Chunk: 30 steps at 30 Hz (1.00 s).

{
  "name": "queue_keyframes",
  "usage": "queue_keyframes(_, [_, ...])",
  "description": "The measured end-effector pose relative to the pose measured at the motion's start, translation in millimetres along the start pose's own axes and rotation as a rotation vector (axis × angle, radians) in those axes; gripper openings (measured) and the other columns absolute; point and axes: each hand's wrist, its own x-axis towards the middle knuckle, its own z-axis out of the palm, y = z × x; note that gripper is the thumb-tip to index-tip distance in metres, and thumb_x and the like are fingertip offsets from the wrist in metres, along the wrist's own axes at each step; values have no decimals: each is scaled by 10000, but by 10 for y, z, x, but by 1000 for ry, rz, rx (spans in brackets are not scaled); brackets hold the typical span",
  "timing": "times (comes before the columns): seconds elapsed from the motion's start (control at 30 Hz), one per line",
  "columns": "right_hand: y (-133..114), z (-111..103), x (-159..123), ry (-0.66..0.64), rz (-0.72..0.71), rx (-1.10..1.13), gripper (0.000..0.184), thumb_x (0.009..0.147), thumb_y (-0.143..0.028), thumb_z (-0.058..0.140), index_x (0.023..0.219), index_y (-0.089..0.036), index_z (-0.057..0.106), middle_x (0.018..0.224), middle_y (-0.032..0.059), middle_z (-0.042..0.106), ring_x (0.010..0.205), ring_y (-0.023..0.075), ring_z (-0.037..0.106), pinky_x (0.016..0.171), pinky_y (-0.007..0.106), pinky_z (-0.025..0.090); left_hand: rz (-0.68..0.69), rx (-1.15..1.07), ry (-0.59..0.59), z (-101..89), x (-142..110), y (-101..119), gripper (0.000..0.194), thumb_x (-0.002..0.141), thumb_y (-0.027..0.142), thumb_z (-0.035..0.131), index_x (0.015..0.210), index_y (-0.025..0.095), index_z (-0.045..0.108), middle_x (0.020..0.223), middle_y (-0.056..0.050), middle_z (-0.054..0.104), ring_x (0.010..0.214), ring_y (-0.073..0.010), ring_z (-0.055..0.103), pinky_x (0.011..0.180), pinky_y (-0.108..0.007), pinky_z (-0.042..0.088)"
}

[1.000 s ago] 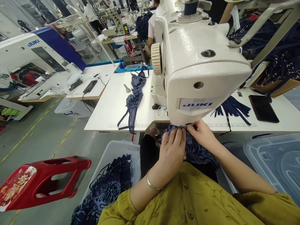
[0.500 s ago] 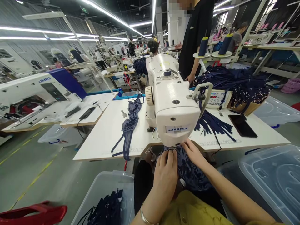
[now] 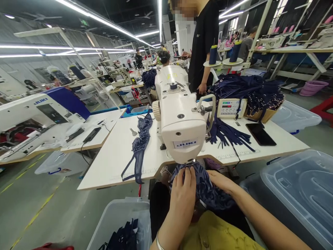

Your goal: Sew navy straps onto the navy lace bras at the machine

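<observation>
A white sewing machine head [image 3: 183, 135] stands over the table's front cut-out. Under its needle end lies a dark blue patterned garment [image 3: 205, 189], bunched and hanging toward my lap. My left hand [image 3: 183, 189] is closed on it, fingertips pressing the cloth just below the needle area. To the right, my right hand [image 3: 221, 181] grips the garment's side edge, its fingertips partly hidden by folds. A bra [image 3: 142, 146] of similar blue cloth lies on the table left of the machine, one strap looped near the front edge.
Navy straps [image 3: 229, 133] spread right of the machine, beside a control box [image 3: 230, 108] and a phone [image 3: 261, 134]. More straps fill a carton [image 3: 262, 113]. Plastic bins [image 3: 104, 211] stand below left and right. A person in black [image 3: 204, 45] stands behind the table.
My right hand has drawn back from the needle area, down and right, with the garment's edge. My left hand stays near the needle. The view has shifted slightly. The standing person's raised hand shows a dark flat object.
</observation>
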Motion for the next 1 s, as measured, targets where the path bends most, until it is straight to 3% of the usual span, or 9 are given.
queue_keyframes(0.1, [-106,-202,-56,80,-12,118,407,800,-575,613,800,-168,598,701,-6,615,670,146,585,661,277,494,37,-105,15,-33,-56,-41,531,821,330,671,1286,115,530,1177,-145,610,1093,-311,589,876,-425,542])
queue_keyframes(0.23, [-462,-435,-317,152,-257,56,302,839,-414,657,1054,-211,595,997,30,655,902,153,616,825,273,476,28,-590,40,-191,-142,-50,645,784,664,584,1166,146,543,1203,-193,560,1142,-357,559,926,-490,509])
queue_keyframes(0.37, [-906,-277,-609,-168,-561,-264,152,909,-269,584,1019,-213,672,1003,39,694,950,150,631,876,263,470,-215,-1144,-116,-338,-80,2,529,902,492,541,1316,188,416,1303,-164,542,1191,-266,555,974,-410,482])
queue_keyframes(0.5, [-1051,-164,-599,-374,-697,-398,226,945,-230,512,1108,-214,668,1080,49,705,1021,151,635,911,266,464,-309,-1428,-434,-342,47,-32,331,891,458,558,1077,195,636,995,-53,704,913,-204,655,814,-300,521])
queue_keyframes(0.57, [-974,-312,-435,-285,-599,-388,235,945,-294,519,1119,-217,656,1087,45,697,999,154,643,888,268,476,-437,-1375,-402,-325,68,-93,322,873,467,569,1007,194,671,944,-38,707,859,-197,649,775,-286,512])
queue_keyframes(0.7, [-667,-929,98,369,-181,-549,243,946,-367,470,1031,-221,644,940,23,697,806,161,649,744,267,483,-495,-1239,-306,-290,42,-208,284,896,453,533,942,207,669,886,-22,689,821,-177,638,750,-267,500])
queue_keyframes(0.77, [-505,-1235,356,555,-86,-602,239,941,-309,451,984,-166,637,940,89,679,895,226,626,797,325,453,-411,-1167,-261,-256,35,-239,241,928,402,496,971,219,647,898,-22,678,845,-172,635,757,-263,500])
queue_keyframes(0.87, [-304,-1505,623,702,15,-618,193,897,-228,490,992,-112,612,1091,190,614,1021,293,583,827,365,421,-202,-937,-181,-167,62,-263,225,964,265,417,1057,231,619,996,-45,650,908,-180,627,783,-282,498])
queue_keyframes(1.0, [-166,-1585,780,768,68,-540,93,856,-185,540,904,-133,600,1124,187,580,1005,287,579,802,352,408,-6,-539,-57,-25,133,-266,309,937,113,375,1118,213,605,1008,-72,629,838,-195,617,716,-306,499])
